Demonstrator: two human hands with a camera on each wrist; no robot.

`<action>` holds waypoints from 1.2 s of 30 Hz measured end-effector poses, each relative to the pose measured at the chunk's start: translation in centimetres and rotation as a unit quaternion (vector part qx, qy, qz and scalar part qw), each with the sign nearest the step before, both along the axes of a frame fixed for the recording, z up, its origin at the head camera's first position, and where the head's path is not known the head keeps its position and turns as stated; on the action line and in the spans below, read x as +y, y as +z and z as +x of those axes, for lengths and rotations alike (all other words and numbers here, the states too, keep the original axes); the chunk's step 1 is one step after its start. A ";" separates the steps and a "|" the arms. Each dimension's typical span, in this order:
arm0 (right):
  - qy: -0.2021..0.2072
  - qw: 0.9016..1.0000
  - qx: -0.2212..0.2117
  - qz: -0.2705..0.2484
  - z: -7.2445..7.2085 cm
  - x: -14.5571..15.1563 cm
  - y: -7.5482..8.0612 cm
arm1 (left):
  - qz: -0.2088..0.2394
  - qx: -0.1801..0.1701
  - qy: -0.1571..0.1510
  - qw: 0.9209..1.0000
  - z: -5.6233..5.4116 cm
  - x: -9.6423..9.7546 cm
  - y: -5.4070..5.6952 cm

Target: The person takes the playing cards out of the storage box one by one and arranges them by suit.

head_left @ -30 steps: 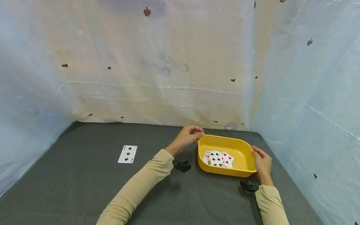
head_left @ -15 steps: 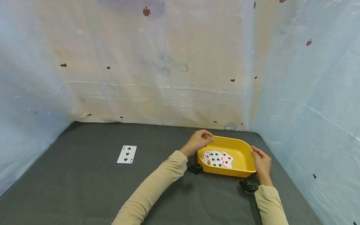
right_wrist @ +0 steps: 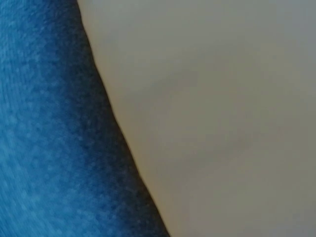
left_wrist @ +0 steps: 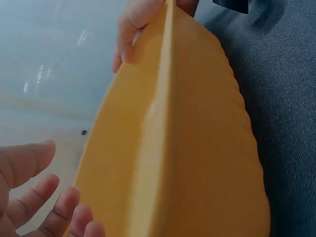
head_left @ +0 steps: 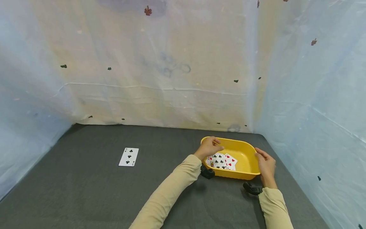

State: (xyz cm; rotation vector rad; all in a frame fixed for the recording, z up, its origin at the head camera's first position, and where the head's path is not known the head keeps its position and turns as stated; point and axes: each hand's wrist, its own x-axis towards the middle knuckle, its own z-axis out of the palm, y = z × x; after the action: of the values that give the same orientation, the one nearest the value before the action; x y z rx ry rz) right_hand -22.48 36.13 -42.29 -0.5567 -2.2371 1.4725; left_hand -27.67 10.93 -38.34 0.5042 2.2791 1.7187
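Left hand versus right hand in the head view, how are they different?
The left hand hangs over the yellow tray, thumb and fingers apart with nothing between them; the right hand grips the tray's rim. The left hand is close to the playing cards lying in the tray, while the right hand is at the opposite end from them. Both come from beige sleeves, with a black device at each wrist.

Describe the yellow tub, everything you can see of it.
The yellow tub is an open, shallow oblong with rounded corners, a thin rim and a wavy outer lower edge; it looks like smooth plastic. It sits open side up toward the right of the dark table. Face-up playing cards overlap inside, toward its left end. The right hand grips its right end; the left hand is over its left end, not gripping it.
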 end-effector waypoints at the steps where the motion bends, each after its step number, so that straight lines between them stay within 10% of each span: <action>1: 0.000 1.000 0.000 -0.001 0.0 0.0 0.0 | 0.001 -0.004 0.003 1.000 0.0 0.2 -0.1; 16: -0.004 1.000 0.000 0.008 0.0 0.2 0.1 | -0.077 0.037 0.056 0.995 -0.6 2.4 -1.3; 36: -0.013 1.000 0.011 -0.006 -0.2 0.3 -0.1 | -0.288 0.063 0.078 0.952 -1.1 3.9 -2.4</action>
State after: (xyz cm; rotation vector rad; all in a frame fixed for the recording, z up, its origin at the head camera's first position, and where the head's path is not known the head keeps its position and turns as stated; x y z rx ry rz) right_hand -22.71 36.40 -42.44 -0.5674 -2.1976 1.4728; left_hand -28.77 14.84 -40.78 0.3177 2.8092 1.0044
